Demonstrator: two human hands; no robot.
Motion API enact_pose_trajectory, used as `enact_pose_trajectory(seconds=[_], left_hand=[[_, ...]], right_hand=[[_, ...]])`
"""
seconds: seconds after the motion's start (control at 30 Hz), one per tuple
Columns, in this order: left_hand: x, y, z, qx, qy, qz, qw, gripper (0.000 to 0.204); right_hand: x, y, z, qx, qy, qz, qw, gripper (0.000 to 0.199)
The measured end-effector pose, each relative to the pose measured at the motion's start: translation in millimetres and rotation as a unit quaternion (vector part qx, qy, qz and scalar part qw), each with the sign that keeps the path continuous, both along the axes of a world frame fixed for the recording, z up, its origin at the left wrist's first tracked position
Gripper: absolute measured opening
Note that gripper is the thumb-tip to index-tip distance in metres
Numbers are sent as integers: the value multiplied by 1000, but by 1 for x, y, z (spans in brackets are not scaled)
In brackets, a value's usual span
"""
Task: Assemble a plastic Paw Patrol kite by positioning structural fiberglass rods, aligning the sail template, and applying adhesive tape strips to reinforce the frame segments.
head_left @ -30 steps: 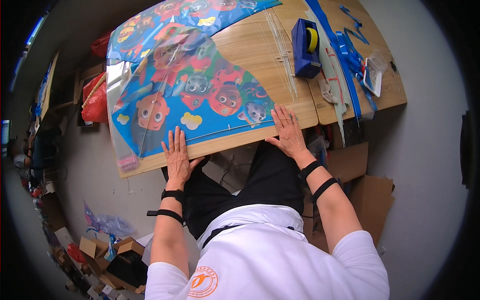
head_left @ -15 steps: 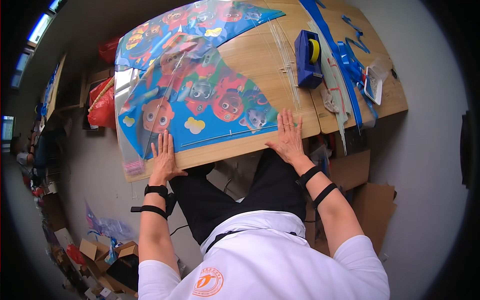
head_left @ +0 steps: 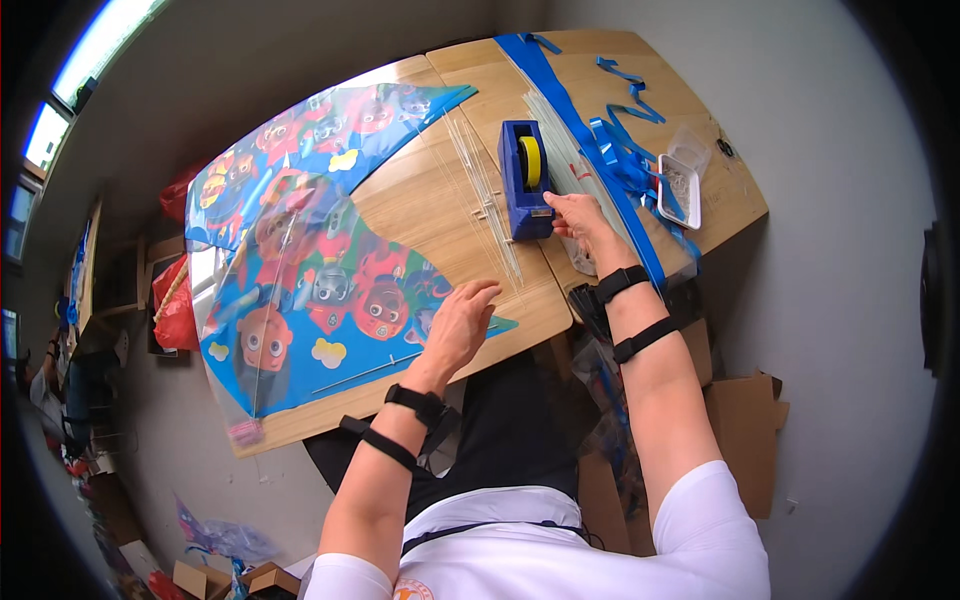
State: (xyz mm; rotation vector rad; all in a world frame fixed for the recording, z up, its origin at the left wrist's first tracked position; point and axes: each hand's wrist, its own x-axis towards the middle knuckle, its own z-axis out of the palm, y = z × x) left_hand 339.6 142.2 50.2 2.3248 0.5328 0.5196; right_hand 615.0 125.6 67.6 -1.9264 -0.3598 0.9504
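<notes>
My right hand (head_left: 588, 222) is at the near end of a blue tape dispenser (head_left: 522, 170), thumb and forefinger pinched on the end of the adhesive tape by its cutting edge. A yellow-cored roll (head_left: 531, 160) sits inside it. My left hand (head_left: 463, 325) is open and holds nothing, fingers slightly bent, over the right corner of a blue cartoon-printed plastic sheet (head_left: 290, 370) that looks like a kite sail. A thin rod (head_left: 368, 373) with a small fitting lies along that sheet's near edge. A second similar printed sheet (head_left: 400, 108) lies beyond it.
Loose thin rods (head_left: 470, 170) lie left of the dispenser, and a rod bundle (head_left: 560, 130) to its right. Blue ribbon (head_left: 625, 165) and a white tray (head_left: 680, 190) of small parts are farther right. Cardboard (head_left: 745, 430) stands below the table; a red bag (head_left: 175, 305) is at left.
Both hands have left the printed sheet's near edge. My right hand has moved to the tape dispenser; my left has shifted right, to the sheet's corner. The view has turned, moving the table leftward.
</notes>
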Motion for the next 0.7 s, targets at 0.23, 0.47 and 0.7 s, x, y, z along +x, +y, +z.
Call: enact_pose_trajectory(seconds=[0.23, 0.47, 0.7], left_hand=[[101, 18, -2, 146, 38, 5, 989, 38], [110, 14, -11, 235, 80, 14, 969, 42], [115, 4, -12, 234, 103, 33, 966, 44]], right_hand=[[13, 17, 3, -49, 25, 32, 998, 20], [19, 16, 0, -30, 29, 62, 997, 18], [34, 13, -3, -7, 67, 66, 996, 18]])
